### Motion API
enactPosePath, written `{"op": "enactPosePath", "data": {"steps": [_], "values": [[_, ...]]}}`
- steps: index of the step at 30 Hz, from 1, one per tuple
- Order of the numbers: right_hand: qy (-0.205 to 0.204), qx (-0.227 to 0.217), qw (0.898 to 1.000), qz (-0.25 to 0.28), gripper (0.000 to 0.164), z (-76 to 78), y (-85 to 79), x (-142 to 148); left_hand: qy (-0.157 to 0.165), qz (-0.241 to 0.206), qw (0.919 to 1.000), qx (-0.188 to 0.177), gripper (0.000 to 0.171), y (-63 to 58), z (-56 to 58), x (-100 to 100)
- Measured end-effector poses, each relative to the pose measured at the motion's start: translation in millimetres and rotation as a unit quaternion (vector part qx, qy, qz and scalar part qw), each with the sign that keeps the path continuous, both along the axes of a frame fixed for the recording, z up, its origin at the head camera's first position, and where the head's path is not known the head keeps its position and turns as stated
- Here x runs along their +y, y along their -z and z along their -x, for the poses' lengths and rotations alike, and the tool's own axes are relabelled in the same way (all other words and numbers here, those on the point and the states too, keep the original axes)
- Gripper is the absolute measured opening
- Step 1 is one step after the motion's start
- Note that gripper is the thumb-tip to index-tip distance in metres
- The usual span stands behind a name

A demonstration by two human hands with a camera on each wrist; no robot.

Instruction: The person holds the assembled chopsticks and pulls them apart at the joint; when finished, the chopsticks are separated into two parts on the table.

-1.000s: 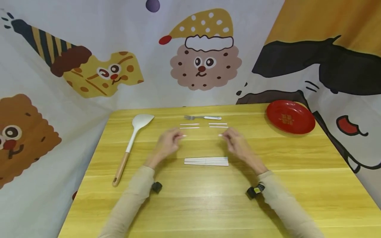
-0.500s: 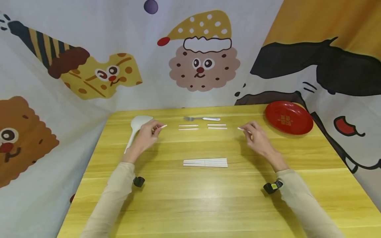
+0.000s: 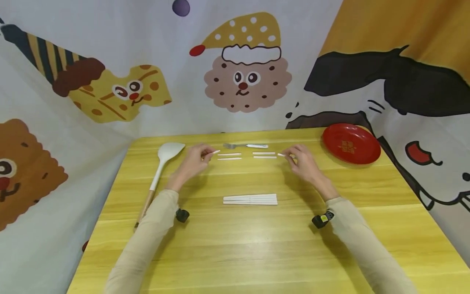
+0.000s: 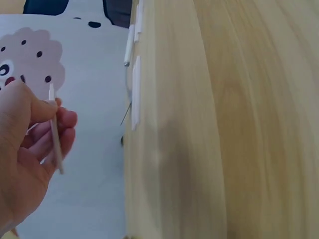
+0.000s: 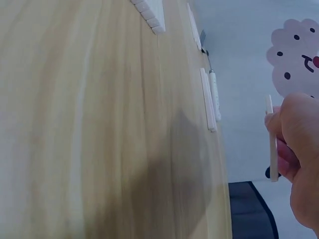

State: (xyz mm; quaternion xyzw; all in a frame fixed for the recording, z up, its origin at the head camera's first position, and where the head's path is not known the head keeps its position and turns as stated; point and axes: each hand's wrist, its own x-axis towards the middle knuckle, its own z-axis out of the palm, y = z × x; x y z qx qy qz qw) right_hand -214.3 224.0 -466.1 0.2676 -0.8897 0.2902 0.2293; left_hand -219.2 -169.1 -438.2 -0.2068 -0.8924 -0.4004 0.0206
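In the head view my left hand [image 3: 196, 158] pinches a short, thin white chopstick piece [image 4: 54, 127] between thumb and fingers, near the back of the table. My right hand [image 3: 302, 162] pinches another short white chopstick piece [image 5: 272, 142], thicker and square-edged in the right wrist view. Both pieces are raised above the wood. Between the hands lie two pairs of similar pieces, one pair on the left [image 3: 229, 159] and one on the right [image 3: 264, 157]. Closer to me, a row of white chopsticks [image 3: 250, 199] lies side by side, with a faint seam across its middle.
A fork [image 3: 257, 145] with a white handle lies behind the pairs. The white turner [image 3: 167, 153] with a wooden handle is at the left, partly under my left forearm. A red plate [image 3: 352, 153] sits at the back right. A cartoon-printed cloth [image 3: 154, 24] hangs behind the table [image 3: 249, 249].
From the middle, both hands moved apart to the sides, then came back inward toward the pairs, each still pinching its chopstick piece. The pairs and the row stay where they were.
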Motion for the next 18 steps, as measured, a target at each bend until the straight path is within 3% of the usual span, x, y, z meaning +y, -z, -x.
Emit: {"op": "enactPosePath", "data": {"steps": [3, 9, 18], "values": [[-0.007, -0.022, 1.000, -0.005, 0.010, 7.2, 0.5, -7, -0.003, 0.009, 0.9998, -0.014, 0.017, 5.2, 7.5, 9], [-0.024, -0.063, 0.998, -0.012, 0.011, 17.1, 4.1, -17, 0.004, 0.046, 0.9989, -0.001, 0.014, 11.0, 19.2, 28], [-0.041, -0.076, 0.996, -0.036, 0.012, 25.3, 9.1, -28, 0.034, 0.060, 0.9976, 0.006, 0.018, 17.0, 25.4, 51]]}}
